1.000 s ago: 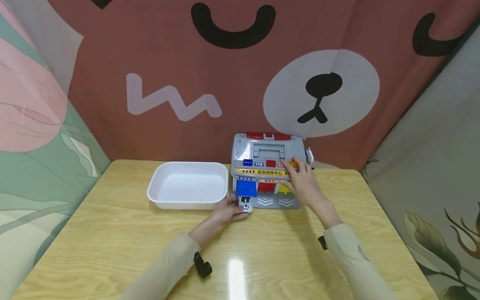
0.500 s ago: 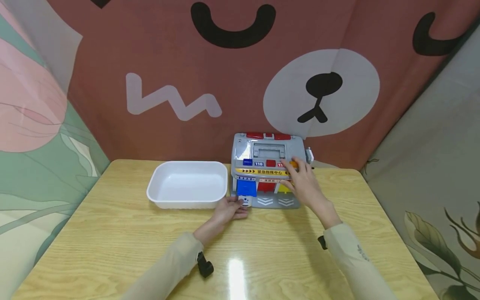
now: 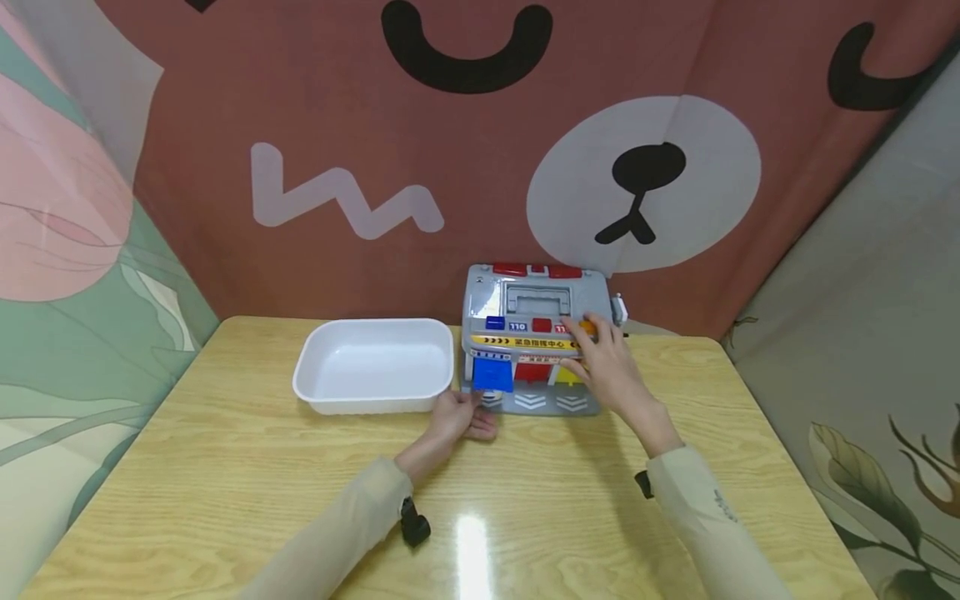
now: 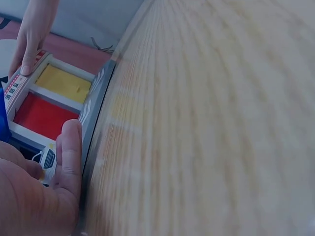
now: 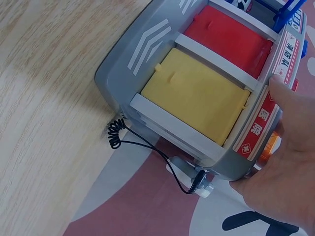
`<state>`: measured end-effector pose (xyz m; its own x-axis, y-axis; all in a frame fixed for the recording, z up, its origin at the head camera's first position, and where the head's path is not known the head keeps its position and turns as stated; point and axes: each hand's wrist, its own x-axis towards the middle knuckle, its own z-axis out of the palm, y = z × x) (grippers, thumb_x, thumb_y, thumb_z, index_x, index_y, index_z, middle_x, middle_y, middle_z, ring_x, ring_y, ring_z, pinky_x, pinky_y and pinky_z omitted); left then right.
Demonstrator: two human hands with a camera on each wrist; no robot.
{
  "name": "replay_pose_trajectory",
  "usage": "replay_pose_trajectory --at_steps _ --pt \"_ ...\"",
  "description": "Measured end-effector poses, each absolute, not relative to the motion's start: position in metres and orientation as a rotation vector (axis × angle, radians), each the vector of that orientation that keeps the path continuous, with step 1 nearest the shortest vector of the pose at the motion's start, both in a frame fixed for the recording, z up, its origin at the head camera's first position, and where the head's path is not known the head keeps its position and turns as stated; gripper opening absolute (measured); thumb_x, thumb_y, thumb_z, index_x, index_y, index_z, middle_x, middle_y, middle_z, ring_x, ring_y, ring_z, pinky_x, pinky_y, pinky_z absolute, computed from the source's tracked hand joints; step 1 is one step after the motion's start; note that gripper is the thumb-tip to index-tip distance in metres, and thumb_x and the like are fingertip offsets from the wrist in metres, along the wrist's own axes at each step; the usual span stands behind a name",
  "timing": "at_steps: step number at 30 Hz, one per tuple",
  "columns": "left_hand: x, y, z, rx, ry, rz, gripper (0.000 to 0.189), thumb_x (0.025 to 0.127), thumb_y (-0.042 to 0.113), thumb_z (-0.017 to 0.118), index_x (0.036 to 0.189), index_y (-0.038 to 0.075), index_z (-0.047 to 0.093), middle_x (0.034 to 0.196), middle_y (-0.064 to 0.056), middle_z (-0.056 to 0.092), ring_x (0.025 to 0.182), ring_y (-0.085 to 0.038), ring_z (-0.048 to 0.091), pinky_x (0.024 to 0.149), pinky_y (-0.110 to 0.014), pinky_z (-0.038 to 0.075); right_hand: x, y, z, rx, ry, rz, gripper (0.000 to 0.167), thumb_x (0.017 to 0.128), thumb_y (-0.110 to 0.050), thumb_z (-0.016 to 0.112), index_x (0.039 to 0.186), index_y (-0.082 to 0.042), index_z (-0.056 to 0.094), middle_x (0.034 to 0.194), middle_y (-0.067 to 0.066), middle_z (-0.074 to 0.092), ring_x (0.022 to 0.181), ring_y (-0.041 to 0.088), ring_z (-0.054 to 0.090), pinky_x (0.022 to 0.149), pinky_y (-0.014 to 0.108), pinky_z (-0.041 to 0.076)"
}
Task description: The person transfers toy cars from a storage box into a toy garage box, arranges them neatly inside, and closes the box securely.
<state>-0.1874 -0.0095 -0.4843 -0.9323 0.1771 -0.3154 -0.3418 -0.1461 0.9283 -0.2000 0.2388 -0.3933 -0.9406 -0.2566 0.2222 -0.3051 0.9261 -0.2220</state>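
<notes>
A grey toy garage (image 3: 585,287) with blue, red and yellow doors stands at the table's back. Its blue door (image 3: 492,375) is tilted up. Under that door, a small white toy car (image 3: 491,397) shows only its end; the rest is hidden. My left hand (image 3: 452,418) is at this doorway, a fingertip at the car and the other fingers stretched out straight in front of it. In the left wrist view, the car (image 4: 48,160) lies beside those fingers. My right hand (image 3: 609,367) grips the garage's front upper edge, thumb on the sign side and fingers over the top near the orange button.
A white plastic tray (image 3: 375,408) stands just left of the garage, close to my left hand. A black coiled cord (image 5: 115,132) and a small white piece (image 5: 189,178) hang at the garage's side. Behind the table (image 3: 300,500) hangs a printed curtain (image 3: 360,275).
The white car has slid further inward beneath the blue door, and less of it shows. My left hand's fingers have straightened and spread away from it. My right hand stays in place.
</notes>
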Motion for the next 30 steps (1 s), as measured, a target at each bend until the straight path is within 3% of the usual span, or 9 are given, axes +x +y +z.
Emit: replay_pose_trajectory --at_steps 7,13,19,24,30 --pt "-0.189 -0.011 -0.485 -0.171 1.789 2.145 0.031 0.104 0.007 0.038 0.106 -0.019 0.055 0.076 -0.024 0.067 0.059 -0.026 0.069 0.06 -0.039 0.059 -0.2 0.238 -0.395 0.43 -2.89 0.371 0.068 0.093 -0.035 0.064 0.15 -0.016 0.033 0.149 0.025 0.022 0.129 0.044 0.026 0.102 0.062 0.033" --pt "-0.182 -0.013 -0.481 -0.105 1.723 2.139 0.032 0.104 0.009 0.035 0.116 -0.017 0.049 0.094 -0.03 0.067 0.072 -0.029 0.07 0.068 -0.042 0.058 -0.2 0.238 -0.394 0.436 -2.878 0.372 0.068 0.093 -0.035 0.064 0.15 -0.016 0.033 0.149 0.026 0.022 0.129 0.045 0.026 0.103 0.062 0.032" --pt "-0.183 -0.022 -0.468 -0.063 1.523 2.148 0.054 0.106 0.031 0.03 0.126 -0.017 0.043 0.115 -0.034 0.06 0.092 -0.037 0.068 0.079 -0.048 0.056 -0.199 0.24 -0.393 0.432 -2.865 0.369 0.067 0.093 -0.034 0.064 0.15 -0.015 0.034 0.149 0.026 0.022 0.129 0.046 0.025 0.103 0.063 0.032" --pt "-0.189 -0.025 -0.461 -0.035 1.377 2.117 0.074 0.103 0.051 0.028 0.136 -0.014 0.037 0.134 -0.035 0.047 0.117 -0.045 0.054 0.092 -0.053 0.048 -0.199 0.24 -0.393 0.426 -2.863 0.356 0.067 0.092 -0.033 0.065 0.15 -0.015 0.035 0.149 0.026 0.022 0.13 0.045 0.025 0.102 0.062 0.034" --pt "-0.196 -0.025 -0.452 -0.034 1.303 2.082 0.084 0.096 0.066 0.026 0.145 -0.002 0.029 0.141 -0.035 0.037 0.125 -0.051 0.043 0.096 -0.06 0.041 -0.199 0.239 -0.393 0.433 -2.878 0.366 0.067 0.093 -0.034 0.063 0.15 -0.016 0.034 0.149 0.026 0.022 0.13 0.045 0.025 0.103 0.062 0.032"
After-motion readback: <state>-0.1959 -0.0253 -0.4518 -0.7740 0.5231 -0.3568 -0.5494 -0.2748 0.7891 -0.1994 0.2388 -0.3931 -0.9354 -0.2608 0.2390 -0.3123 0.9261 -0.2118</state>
